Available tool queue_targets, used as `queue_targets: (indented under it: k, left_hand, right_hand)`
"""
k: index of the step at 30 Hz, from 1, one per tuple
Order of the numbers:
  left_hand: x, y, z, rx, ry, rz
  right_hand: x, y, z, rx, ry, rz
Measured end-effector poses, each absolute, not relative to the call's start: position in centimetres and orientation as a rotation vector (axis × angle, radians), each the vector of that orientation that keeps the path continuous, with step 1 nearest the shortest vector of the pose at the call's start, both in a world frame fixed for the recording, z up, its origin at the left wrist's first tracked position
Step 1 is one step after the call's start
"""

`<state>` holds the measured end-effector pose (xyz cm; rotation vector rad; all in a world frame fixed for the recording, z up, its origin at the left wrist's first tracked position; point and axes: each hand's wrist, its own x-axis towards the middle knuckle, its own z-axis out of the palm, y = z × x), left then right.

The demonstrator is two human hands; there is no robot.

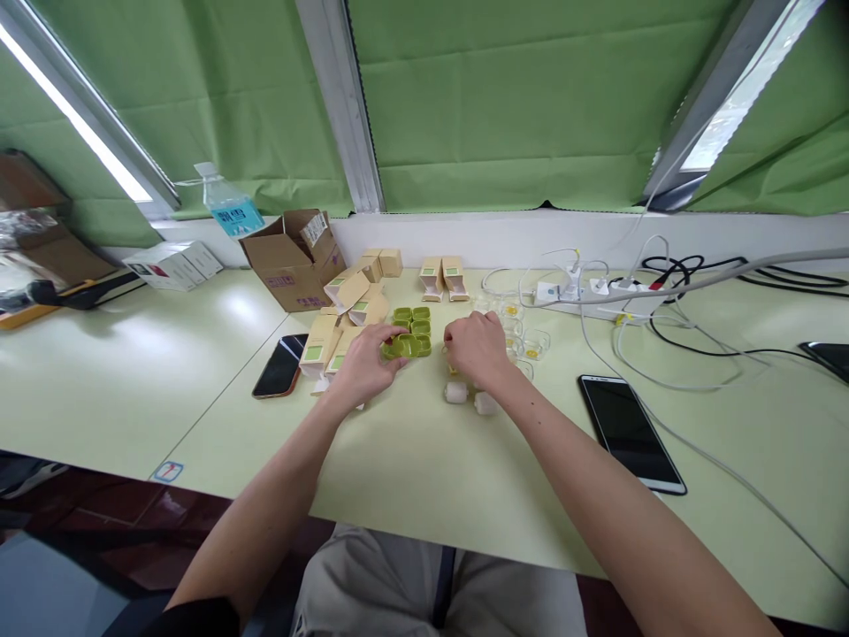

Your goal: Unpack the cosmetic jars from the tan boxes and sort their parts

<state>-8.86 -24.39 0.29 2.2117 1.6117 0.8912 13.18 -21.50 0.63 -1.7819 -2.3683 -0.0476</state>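
My left hand [367, 364] has its thumb and fingers closed on the edge of a small green compartmented tray [415, 346]. More green compartments [420, 314] sit right behind it. My right hand [476, 347] is closed, fingertips pointing down at the table; whatever is between them is hidden. Two small whitish cylinders [456, 393] lie just in front of that hand. Several clear plastic holders [534, 343] with yellow spots stand beside and behind it. Close to my left hand, several small tan cartons [319, 343] lie in a loose pile, some with open flaps.
Two tan cartons [444, 278] stand at the back. A brown cardboard box [295, 261] and a water bottle [229, 202] are at back left. One phone [279, 366] lies left, another phone [631, 432] right. Cables run from a power strip [600, 297] across the right side.
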Motion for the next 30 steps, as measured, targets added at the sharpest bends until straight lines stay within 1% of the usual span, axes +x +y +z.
queue_targets:
  k: [4,8,11,14,19,24,30]
  left_hand:
    - [-8.8,-24.4,0.6,2.222,1.658,0.801]
    - [-9.1,-24.4,0.7,2.245,1.664,0.731]
    - [-9.3,-24.6,0.7,2.256,1.675,0.655]
    - [-9.0,-24.8,0.3,2.276,1.651,0.589]
    - [-7.9,-24.9,-1.3,2.383,1.525,0.612]
    - [-7.7,-24.9,-2.0,2.53,1.555,0.621]
    - [-7.4,-25.0,-2.2,2.584,1.646,0.491]
  right_hand:
    - [12.6,-19.7,0.2,-1.787,-2.394,-0.073]
    - [14.2,-20.4,0.2,-1.755,-2.323,-0.128]
    - [16.0,-22.9,0.1,-1.593,-2.043,-0.183]
    - [17.2,-26.3,-0.4,-1.422,-1.936,-0.241]
    - [16.8,-30.5,-2.1,-1.089,-1.915,-0.346]
    - [15.3,-31.5,-3.3,-0.834,-1.996,-0.414]
    - [14.8,-31.6,-4.3,-0.697,-2.094,-0.455]
